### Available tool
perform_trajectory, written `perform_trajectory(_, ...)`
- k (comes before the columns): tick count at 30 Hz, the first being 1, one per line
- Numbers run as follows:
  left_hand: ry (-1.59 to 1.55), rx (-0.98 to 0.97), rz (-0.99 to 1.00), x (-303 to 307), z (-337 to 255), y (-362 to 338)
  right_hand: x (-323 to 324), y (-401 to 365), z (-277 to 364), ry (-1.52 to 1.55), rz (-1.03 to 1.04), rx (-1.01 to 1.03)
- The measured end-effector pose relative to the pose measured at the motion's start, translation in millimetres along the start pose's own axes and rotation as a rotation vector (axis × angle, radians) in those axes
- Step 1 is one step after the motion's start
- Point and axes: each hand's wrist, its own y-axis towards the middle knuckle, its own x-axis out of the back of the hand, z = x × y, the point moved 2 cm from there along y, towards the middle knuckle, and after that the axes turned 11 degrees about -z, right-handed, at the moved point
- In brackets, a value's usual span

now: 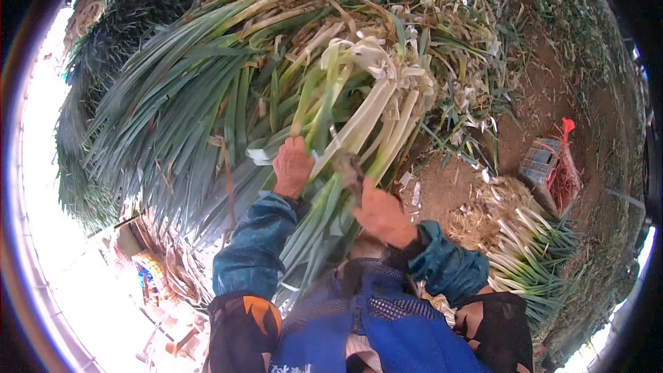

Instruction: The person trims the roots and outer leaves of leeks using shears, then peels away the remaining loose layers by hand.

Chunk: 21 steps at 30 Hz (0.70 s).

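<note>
A bundle of long green onions (366, 121) with pale stalks lies in front of me, leaves running down toward my lap. My left hand (293, 166) is closed around a strip of green leaf beside the bundle. Over its lower right part, my right hand (385, 215) has its fingers curled against the green onion stalks; motion blurs them. A dark brown object (350, 171), blurred, sits between the hands, and I cannot make out what it is. Behind and left, a large heap of green onions (179, 107) spreads its long leaves.
Peeled skins and leaf scraps (463, 48) litter the ground at the upper right. Cleaned green onions (528, 255) lie in a row at the lower right, roots inward. Near them stands a box (539, 162) with red strings. More leafy stacks (86, 145) line the left side.
</note>
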Motion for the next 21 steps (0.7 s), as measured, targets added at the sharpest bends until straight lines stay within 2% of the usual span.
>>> perform_trajectory(1, -0.001, 0.01, -0.007, 0, 0, -3, 5, -11, 11, 0.012, 0.019, 0.03)
perform_trajectory(2, -0.02, 0.009, -0.014, 0, 0, -5, 8, -21, 23, -0.068, 0.149, -0.077)
perform_trajectory(5, -0.035, 0.015, -0.018, 2, 0, -11, -3, -30, 25, -0.108, 0.202, -0.091)
perform_trajectory(8, 0.002, 0.024, -0.021, 3, -3, -16, -14, 2, 4, -0.1, 0.11, -0.141)
perform_trajectory(11, -0.031, 0.03, -0.064, 4, -1, -21, -3, 9, 10, -0.061, 0.039, -0.133)
perform_trajectory(14, -0.06, 0.037, -0.087, 11, -5, -17, -9, -19, 21, -0.058, 0.193, -0.129)
perform_trajectory(17, -0.035, 0.056, -0.054, 17, -7, -17, -12, -16, 26, -0.066, 0.179, -0.145)
perform_trajectory(20, 0.009, 0.032, 0.003, 20, -10, -18, -14, 15, 6, -0.048, 0.01, -0.079)
perform_trajectory(21, 0.033, 0.017, 0.007, 20, -12, -19, -20, 17, -6, -0.057, -0.044, 0.024)
